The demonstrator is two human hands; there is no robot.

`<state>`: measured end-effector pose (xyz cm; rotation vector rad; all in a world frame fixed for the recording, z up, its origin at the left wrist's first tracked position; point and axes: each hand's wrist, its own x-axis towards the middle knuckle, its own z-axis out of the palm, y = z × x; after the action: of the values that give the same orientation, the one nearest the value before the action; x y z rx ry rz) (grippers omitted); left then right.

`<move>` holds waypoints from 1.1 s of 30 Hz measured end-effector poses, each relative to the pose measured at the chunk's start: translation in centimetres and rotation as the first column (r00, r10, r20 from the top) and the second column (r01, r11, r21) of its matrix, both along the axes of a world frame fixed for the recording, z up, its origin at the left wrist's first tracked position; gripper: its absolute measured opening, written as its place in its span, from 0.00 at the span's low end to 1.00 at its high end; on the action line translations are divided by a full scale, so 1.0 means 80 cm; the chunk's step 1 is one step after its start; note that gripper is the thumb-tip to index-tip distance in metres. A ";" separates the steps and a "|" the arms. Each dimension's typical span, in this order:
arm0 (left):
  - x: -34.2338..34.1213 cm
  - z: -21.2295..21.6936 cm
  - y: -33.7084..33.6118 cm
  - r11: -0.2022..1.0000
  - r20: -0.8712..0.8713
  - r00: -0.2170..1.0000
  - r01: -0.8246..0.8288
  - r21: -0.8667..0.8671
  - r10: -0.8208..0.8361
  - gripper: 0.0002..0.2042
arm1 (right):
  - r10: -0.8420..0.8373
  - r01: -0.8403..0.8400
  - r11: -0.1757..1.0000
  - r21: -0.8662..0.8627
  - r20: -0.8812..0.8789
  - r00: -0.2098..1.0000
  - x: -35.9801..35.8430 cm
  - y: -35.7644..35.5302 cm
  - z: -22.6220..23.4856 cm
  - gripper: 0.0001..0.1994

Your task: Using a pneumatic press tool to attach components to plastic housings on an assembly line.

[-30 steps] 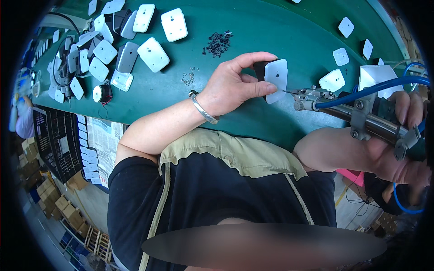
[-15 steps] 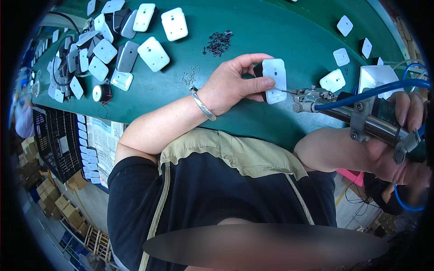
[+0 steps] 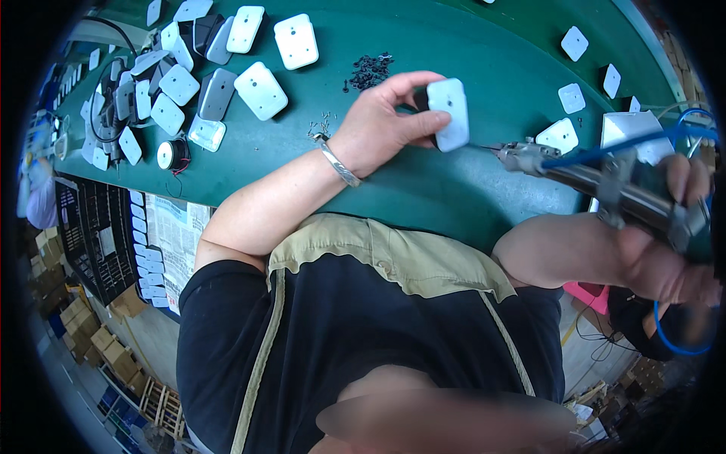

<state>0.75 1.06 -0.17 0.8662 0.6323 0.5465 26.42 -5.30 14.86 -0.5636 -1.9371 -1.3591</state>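
Note:
My left hand (image 3: 378, 129) is closed round a small black housing with a white face plate (image 3: 451, 106), held above the green bench. The thumb presses on the white face, and the fingers go behind, partly hidden. At the right my right hand (image 3: 652, 253) grips a metal screwdriver (image 3: 578, 178) that has a clamp and a blue hose. Its thin bit points left, its tip close to the lower right edge of the white plate. Whether the two touch, I cannot tell. Motion blurs the right fingers and the tool's rear.
A heap of black screws (image 3: 369, 73) and some small silver screws (image 3: 324, 125) lie left of centre. Several white-faced housings (image 3: 261, 91) crowd the upper left, near a round part with red wires (image 3: 172, 155). More white pieces (image 3: 558, 136) lie right. A black crate (image 3: 98, 234) stands lower left.
My left hand has moved the housing up and slightly left. The bit, earlier over the white face, is now at its lower right edge; the screwdriver has shifted a little right.

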 end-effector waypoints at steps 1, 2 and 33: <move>-0.004 -0.005 0.005 0.992 -0.084 0.996 -0.031 0.118 0.042 0.20 | 0.104 -0.151 0.974 -0.171 -0.255 0.961 -0.006 -0.024 -0.009 0.20; -0.007 -0.007 0.008 0.970 -0.163 0.982 -0.052 0.237 0.092 0.20 | 0.150 -0.332 0.897 -0.293 -0.505 0.850 -0.010 -0.037 -0.014 0.21; 0.010 0.001 -0.023 0.994 -0.008 0.999 0.045 -0.096 -0.045 0.20 | 0.076 -0.892 -0.449 -0.053 -0.997 0.021 -0.071 -0.004 -0.006 0.25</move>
<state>1.56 -0.80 -0.06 0.7911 0.6415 0.4678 20.75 -5.63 14.36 -0.0400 -1.4492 1.2178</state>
